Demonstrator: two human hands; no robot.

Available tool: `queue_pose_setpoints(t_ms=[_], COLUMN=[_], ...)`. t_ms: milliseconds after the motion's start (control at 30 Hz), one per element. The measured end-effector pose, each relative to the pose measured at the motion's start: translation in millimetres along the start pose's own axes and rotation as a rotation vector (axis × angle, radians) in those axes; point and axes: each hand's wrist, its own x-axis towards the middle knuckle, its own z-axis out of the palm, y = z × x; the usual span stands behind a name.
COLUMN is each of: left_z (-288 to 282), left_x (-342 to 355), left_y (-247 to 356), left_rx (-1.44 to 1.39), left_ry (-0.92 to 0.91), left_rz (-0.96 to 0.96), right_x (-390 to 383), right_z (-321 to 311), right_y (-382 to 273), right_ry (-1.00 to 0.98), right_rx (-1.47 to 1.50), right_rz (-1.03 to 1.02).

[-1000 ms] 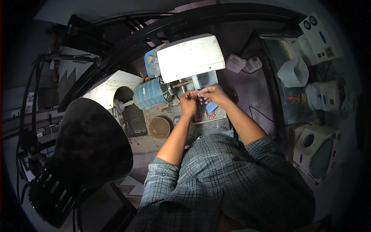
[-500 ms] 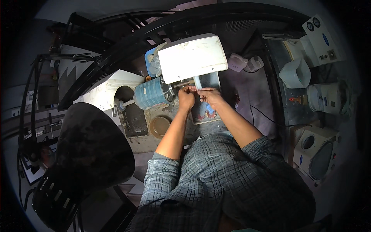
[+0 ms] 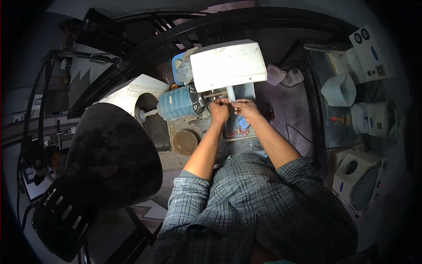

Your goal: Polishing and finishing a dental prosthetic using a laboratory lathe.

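Note:
My left hand point(image 3: 219, 111) and my right hand point(image 3: 245, 109) are together, fingertips pinched on a small piece that the fingers mostly hide. They hold it at the metal shaft point(image 3: 212, 94), which sticks out under a white box-shaped housing point(image 3: 228, 65). A blue ribbed motor point(image 3: 178, 103) sits just left of the shaft. A pale blue upright bar point(image 3: 230, 92) stands right behind my fingertips. Below my hands lies a tray point(image 3: 237, 132) with a small blue thing in it.
A round brown dish point(image 3: 185, 141) sits on the bench left of my left forearm. A big black lamp shade point(image 3: 110, 149) hangs at the left. At the right are a white jug point(image 3: 339, 90), two small white bottles point(image 3: 283, 75) and white machines point(image 3: 358, 180).
Both hands have crept a little upward, closer to the shaft under the white housing. They stay pinched together.

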Motion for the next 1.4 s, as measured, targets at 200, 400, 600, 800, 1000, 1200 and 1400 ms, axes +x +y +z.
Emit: queue_pose_setpoints(t_ms=[200, 400, 600, 800, 1000, 1200, 1400], left_z=[3.7, -11.0, -0.1, 18.3, 17.8, 4.9, 5.3], left_x=[-11.8, -5.9, -4.0, -16.7, -6.3, 2.9, -12.3], left_y=[3.5, 3.5, 5.4, 26.7, 0.6, -4.8, 20.3], left_rx=[-0.208, -0.189, -0.114, -0.026, 0.017, -0.034, -0.051], left_ry=[0.027, 0.042, 0.072, 0.144, 0.203, 0.2, 0.19], left_rz=[-0.06, -0.031, 0.012, -0.045, 0.082, 0.081, -0.056], right_x=[-6.5, -0.2, -0.9, 3.9, 7.0, -2.1, 4.6], right_z=[2.9, 8.3, 2.4, -13.9, -11.7, 9.8, 2.6], right_y=[-21.0, -3.3, -1.4, -4.2, -1.1, -4.1, -1.7], right_ry=[-0.068, -0.1, -0.06, -0.016, -0.04, -0.035, -0.011], right_rx=[-0.216, -0.149, -0.073, -0.03, -0.057, -0.122, -0.077], right_rz=[-0.019, 0.012, 0.025, 0.028, 0.006, 0.003, 0.013])
